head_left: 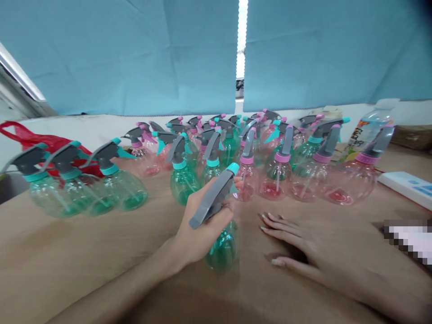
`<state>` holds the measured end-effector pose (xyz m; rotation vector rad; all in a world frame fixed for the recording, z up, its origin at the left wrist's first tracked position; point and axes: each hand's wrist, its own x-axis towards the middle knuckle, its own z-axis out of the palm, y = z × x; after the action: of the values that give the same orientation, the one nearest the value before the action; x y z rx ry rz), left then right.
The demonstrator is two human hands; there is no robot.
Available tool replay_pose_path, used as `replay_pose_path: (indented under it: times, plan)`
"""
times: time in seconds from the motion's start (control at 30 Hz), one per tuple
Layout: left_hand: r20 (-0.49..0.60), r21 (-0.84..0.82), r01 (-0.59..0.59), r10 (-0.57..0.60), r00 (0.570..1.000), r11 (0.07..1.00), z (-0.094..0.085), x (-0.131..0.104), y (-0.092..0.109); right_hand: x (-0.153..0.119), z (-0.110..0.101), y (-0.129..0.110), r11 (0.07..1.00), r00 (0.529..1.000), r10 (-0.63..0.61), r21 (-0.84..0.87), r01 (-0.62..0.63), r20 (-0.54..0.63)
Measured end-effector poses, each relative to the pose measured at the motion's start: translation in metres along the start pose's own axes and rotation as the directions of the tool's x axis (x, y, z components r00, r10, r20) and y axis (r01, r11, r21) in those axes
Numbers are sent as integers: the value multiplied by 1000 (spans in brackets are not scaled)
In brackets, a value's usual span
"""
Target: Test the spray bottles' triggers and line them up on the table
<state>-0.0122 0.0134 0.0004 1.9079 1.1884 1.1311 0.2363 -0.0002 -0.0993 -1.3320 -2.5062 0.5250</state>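
Observation:
My left hand (199,229) is wrapped round the neck of a green spray bottle (222,252) with a grey and turquoise trigger head, near the middle of the table. The hand hides the bottle's collar. My right hand (297,247) rests palm down on the table to the right, its fingers spread and nothing in it. Just behind the held bottle stand two more green spray bottles (182,182) with turquoise collars. Beyond my right hand is a front row of pink spray bottles (275,180) with pink collars.
Several green spray bottles (130,191) stand at the left before a red plastic bag (50,139). More pink and green bottles crowd the back. At the right are a clear labelled bottle (371,128) and a white and blue box (408,186). A blue curtain (135,54) hangs behind.

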Motion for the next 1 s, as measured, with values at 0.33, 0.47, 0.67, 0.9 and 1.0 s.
replay_pose_path:
  times: [0.33, 0.47, 0.67, 0.9, 1.0]
  plan:
    - [25, -18, 17, -16, 1000, 1000, 0, 1, 0, 2, -4, -4, 1000, 1000, -2, -24, 3, 25]
    - [32, -53, 11, -10, 999, 999, 0, 2, -1, 0, -3, -3, 1000, 1000, -5, 5, 5, 4]
    - [28, -52, 14, -12, 1000, 999, 0, 2, -2, 1, -5, -4, 1000, 1000, -7, 29, 7, 1]
    - [15, -47, 30, -30, 999, 998, 0, 1, -1, 0, -4, -5, 1000, 1000, -2, 29, 2, 7]
    - [22, -41, 15, -14, 1000, 999, -1, 2, -3, 0, -3, -3, 1000, 1000, -5, 28, 5, -3]
